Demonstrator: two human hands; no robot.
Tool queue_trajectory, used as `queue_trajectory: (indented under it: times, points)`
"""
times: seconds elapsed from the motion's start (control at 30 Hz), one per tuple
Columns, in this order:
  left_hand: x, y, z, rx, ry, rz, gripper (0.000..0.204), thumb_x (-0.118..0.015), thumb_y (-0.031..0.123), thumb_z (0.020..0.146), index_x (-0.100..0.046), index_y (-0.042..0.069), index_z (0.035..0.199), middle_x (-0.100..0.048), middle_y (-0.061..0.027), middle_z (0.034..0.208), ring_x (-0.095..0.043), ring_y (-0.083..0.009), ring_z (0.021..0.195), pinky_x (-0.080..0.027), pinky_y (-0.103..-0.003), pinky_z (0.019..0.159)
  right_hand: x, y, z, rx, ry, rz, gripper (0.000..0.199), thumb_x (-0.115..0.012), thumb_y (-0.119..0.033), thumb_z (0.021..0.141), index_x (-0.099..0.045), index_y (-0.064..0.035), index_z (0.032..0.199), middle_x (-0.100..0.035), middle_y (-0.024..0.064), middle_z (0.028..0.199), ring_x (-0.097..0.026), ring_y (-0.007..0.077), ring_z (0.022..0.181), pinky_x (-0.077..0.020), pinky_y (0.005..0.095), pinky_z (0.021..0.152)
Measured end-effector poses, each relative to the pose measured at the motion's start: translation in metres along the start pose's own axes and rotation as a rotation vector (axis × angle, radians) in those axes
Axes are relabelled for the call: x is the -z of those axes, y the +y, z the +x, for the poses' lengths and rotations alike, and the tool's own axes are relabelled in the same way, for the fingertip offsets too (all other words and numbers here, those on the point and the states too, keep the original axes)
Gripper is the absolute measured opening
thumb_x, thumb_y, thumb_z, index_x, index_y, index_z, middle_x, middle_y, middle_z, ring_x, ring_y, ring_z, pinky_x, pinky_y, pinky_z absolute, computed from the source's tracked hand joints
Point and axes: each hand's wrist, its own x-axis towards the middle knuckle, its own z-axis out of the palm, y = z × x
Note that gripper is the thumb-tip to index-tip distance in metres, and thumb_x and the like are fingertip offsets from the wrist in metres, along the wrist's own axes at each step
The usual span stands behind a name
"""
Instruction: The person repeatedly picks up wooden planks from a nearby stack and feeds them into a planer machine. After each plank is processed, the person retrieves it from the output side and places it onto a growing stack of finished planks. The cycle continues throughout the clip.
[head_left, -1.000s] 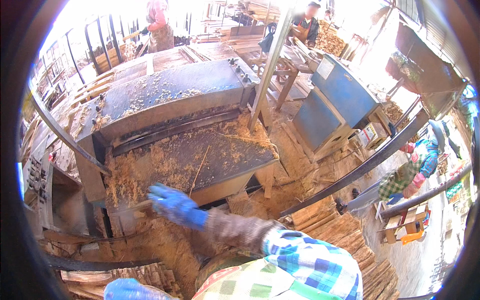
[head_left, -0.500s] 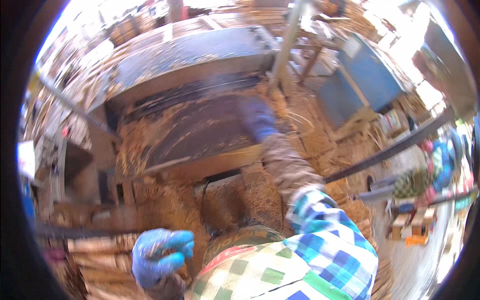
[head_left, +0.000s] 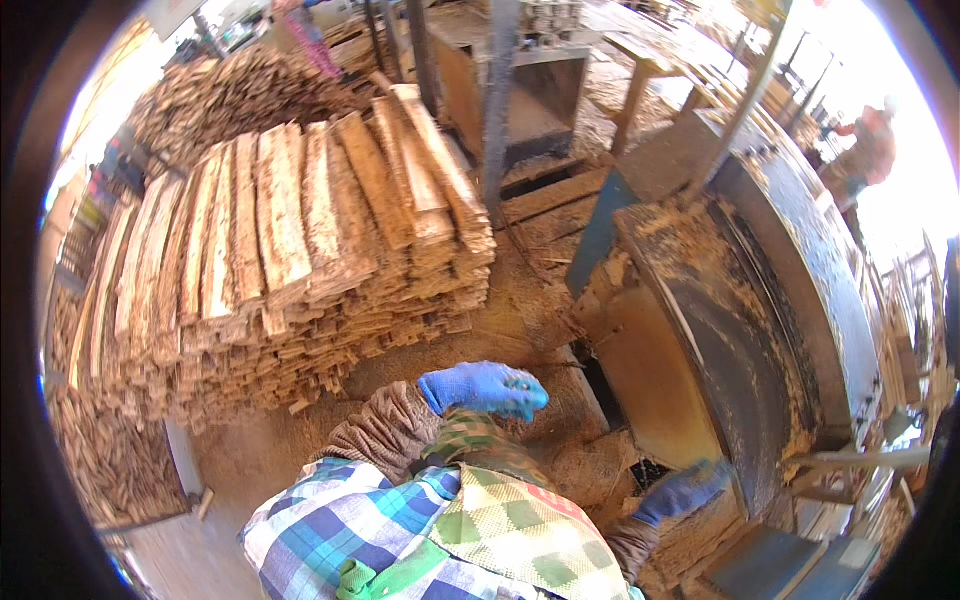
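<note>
My left hand point(head_left: 482, 388), in a blue glove, hovers in front of my body above the sawdust-strewn floor. Its fingers are loosely bent and nothing shows in them. On the right, my right hand point(head_left: 684, 492), gloved in blue too and a little blurred, is by the near end of a machine's sawdust-covered bed point(head_left: 745, 310). Its fingers look stretched out, with nothing visible in them; whether it touches the machine edge I cannot tell. Left of my hands stands a large stack of rough wooden boards point(head_left: 270, 225).
A metal post point(head_left: 498, 110) rises behind the stack beside an open metal housing point(head_left: 545, 100). A blue box point(head_left: 765, 562) lies at lower right. More piled wood point(head_left: 235, 100) stands far left. Another person point(head_left: 868, 150) is at the far right.
My view has swung left, from facing the machine to the board stack. My right hand has left the middle of the machine bed for its near end. My left hand stays free.
</note>
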Motion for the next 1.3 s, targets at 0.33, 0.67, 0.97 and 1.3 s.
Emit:
queue_trajectory:
  times: [0.33, 0.67, 0.97, 1.3]
  points:
    - [0.149, -0.089, -0.042, -0.581, 1.155, -0.807, 0.067, -0.056, 0.05, 0.106, -0.042, 0.009, 0.157, -0.057, -0.0157, 0.147, -0.064, -0.0286, 0.123, -0.055, -0.041, 0.103, -0.08, -0.422, 0.02, 0.327, -0.9, 1.149, 0.049, -0.069, -0.025, 0.102, -0.058, 0.0, 0.142, -0.059, 0.0217, 0.143, -0.059, 0.0342, 0.131, -0.0489, 0.0423, 0.109]
    - [0.261, -0.072, -0.033, -0.701, 1.217, -1.087, 0.072, -0.053, 0.044, 0.109, -0.027, 0.007, 0.164, -0.038, -0.0113, 0.164, -0.041, -0.0207, 0.147, -0.036, -0.036, 0.12, -0.194, -0.657, 0.062, 0.292, -1.16, 0.699, 0.086, -0.067, -0.058, 0.095, -0.045, 0.0017, 0.153, -0.055, 0.0286, 0.146, -0.052, 0.0393, 0.139, -0.0394, 0.0427, 0.115]
    - [0.319, -0.014, -0.009, -0.299, 1.001, -0.68, 0.121, -0.077, 0.065, 0.085, -0.017, -0.008, 0.161, -0.05, -0.0234, 0.151, -0.047, -0.03, 0.141, -0.039, -0.036, 0.115, -0.191, -0.658, 0.078, 0.217, -1.352, 1.1, 0.087, -0.064, -0.057, 0.096, -0.039, -0.002, 0.158, -0.059, 0.0236, 0.143, -0.057, 0.0322, 0.133, -0.0433, 0.0417, 0.111]
    - [0.335, -0.009, -0.012, -0.47, 1.018, -1.091, 0.061, -0.083, 0.035, 0.091, -0.058, -0.003, 0.132, -0.071, -0.0123, 0.119, -0.069, -0.024, 0.105, -0.06, -0.037, 0.089, -0.178, -0.657, 0.049, 0.178, -1.279, 1.221, 0.047, -0.057, -0.025, 0.109, -0.053, -0.0016, 0.149, -0.056, 0.0153, 0.148, -0.055, 0.0237, 0.135, -0.0437, 0.0344, 0.113]
